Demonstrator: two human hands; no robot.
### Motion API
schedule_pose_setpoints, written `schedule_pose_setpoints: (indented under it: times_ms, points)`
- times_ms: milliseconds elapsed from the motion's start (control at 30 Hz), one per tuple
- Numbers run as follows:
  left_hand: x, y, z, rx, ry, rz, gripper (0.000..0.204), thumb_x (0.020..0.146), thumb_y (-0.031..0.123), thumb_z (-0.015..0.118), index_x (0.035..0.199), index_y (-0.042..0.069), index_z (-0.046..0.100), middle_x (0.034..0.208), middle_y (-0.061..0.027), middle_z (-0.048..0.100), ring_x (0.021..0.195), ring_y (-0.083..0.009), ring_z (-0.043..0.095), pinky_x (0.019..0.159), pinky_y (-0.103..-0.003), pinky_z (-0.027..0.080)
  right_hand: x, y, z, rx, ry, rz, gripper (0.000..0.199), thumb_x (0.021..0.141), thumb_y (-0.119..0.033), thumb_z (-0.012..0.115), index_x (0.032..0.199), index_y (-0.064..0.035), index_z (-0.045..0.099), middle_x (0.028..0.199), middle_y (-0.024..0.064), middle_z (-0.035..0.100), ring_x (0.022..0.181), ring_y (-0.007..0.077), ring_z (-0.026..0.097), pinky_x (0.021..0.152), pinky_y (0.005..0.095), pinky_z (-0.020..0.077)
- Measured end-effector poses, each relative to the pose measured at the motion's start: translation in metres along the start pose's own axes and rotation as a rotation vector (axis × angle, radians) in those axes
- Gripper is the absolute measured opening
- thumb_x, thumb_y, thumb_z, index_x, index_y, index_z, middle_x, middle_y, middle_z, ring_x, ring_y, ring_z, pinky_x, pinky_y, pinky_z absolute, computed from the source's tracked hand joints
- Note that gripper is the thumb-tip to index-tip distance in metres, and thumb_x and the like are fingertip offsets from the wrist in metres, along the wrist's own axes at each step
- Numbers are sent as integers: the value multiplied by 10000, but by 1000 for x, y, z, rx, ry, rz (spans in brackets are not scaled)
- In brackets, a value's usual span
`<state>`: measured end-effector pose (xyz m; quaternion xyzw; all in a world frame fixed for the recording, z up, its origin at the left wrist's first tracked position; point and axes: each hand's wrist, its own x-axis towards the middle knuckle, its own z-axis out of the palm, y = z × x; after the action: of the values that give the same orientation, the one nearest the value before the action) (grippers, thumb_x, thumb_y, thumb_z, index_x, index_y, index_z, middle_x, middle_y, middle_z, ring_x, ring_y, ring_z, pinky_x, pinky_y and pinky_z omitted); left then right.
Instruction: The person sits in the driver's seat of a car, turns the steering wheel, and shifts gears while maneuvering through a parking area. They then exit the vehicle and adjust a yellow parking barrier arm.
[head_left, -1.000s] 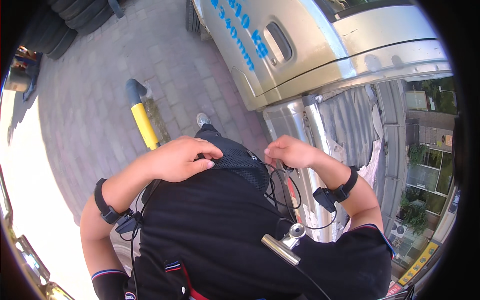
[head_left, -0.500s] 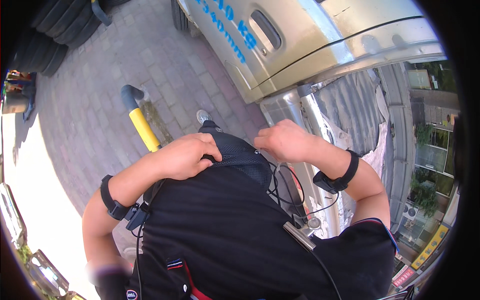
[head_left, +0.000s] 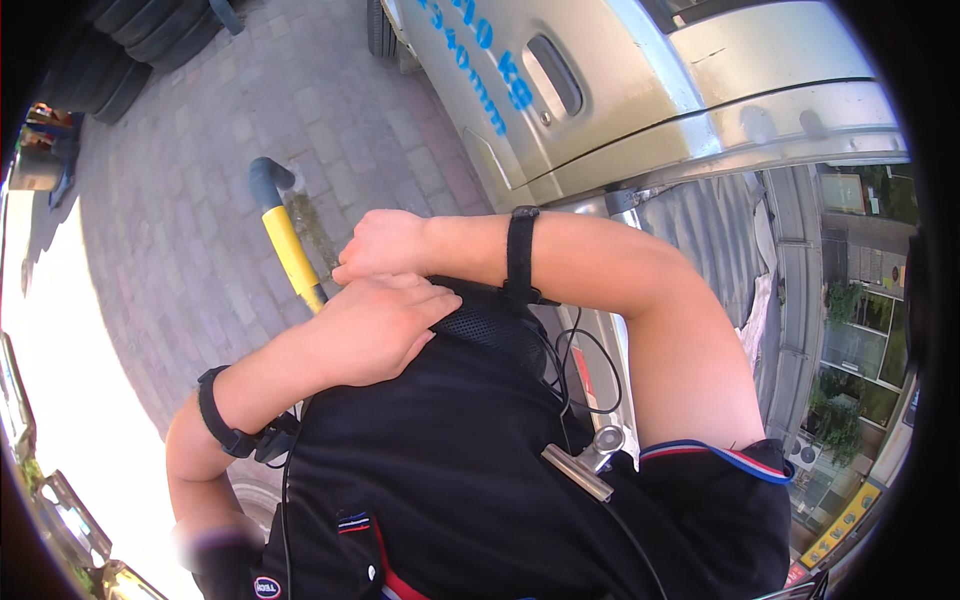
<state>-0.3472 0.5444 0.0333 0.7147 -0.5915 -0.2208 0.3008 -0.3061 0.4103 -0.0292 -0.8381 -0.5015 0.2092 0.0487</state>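
Observation:
A black mesh waist bag (head_left: 495,333) lies against the front of my black shirt. My left hand (head_left: 375,328) rests on its left part, fingers stretched out and lying over it. Just beyond, my right hand (head_left: 382,243) is crossed over to the left, its forearm running above the bag. The right fingers are curled closed at the bag's far left edge; what they grip is hidden. Black straps with small devices circle both wrists, the right strap (head_left: 521,255) showing clearly. Thin black cables (head_left: 595,375) loop beside the bag's right end.
A yellow and grey bent post (head_left: 288,248) stands close at my left. Ahead right is a gold vehicle (head_left: 600,90) with blue lettering. Stacked tyres (head_left: 150,40) sit on the paving (head_left: 200,190) at far left. A metal clip (head_left: 588,463) hangs on my shirt.
My right hand has swept left along the waist bag, from its right end to beyond my left hand. The left fingers have gone from gripping the bag's edge to lying over it.

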Motion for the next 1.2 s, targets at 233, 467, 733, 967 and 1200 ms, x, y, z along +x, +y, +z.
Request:
schedule_pose_setpoints:
  times_ms: [233,467,733,967,1200]
  points:
    - [-10,-7,3,-48,-53,-91,380,870,123,652,1235,26,611,1002,-104,632,1023,-296,587,923,-419,446,-106,28,-56,514,-377,474,229,801,-244,754,810,-29,680,776,143,692,794,346,669,699,447,510]
    - [10,-17,1,-94,-267,-90,181,824,107,694,998,71,658,955,-49,615,1025,-270,571,906,-410,438,-167,-29,-11,605,-174,643,232,815,-254,725,813,-38,641,727,151,660,767,374,654,691,477,493]
    - [4,-16,-22,-341,-327,-35,96,845,100,655,931,62,673,909,-99,637,930,-327,626,812,-439,501,-176,-56,9,417,347,877,130,824,-145,600,742,-50,565,689,135,617,691,381,618,628,489,471]
    - [29,-15,-6,-28,-459,-308,336,908,150,598,1199,-18,591,1013,-192,668,947,-383,666,851,-463,526,-167,-61,29,422,531,912,178,840,-154,630,741,-49,525,689,122,602,651,374,607,612,473,475]
    - [35,-5,3,38,-332,-289,608,874,133,606,1420,-44,405,1310,-211,574,1110,-354,619,911,-454,528,-179,-87,-1,555,32,906,319,869,-319,663,741,-29,632,735,164,677,750,377,670,678,482,526]
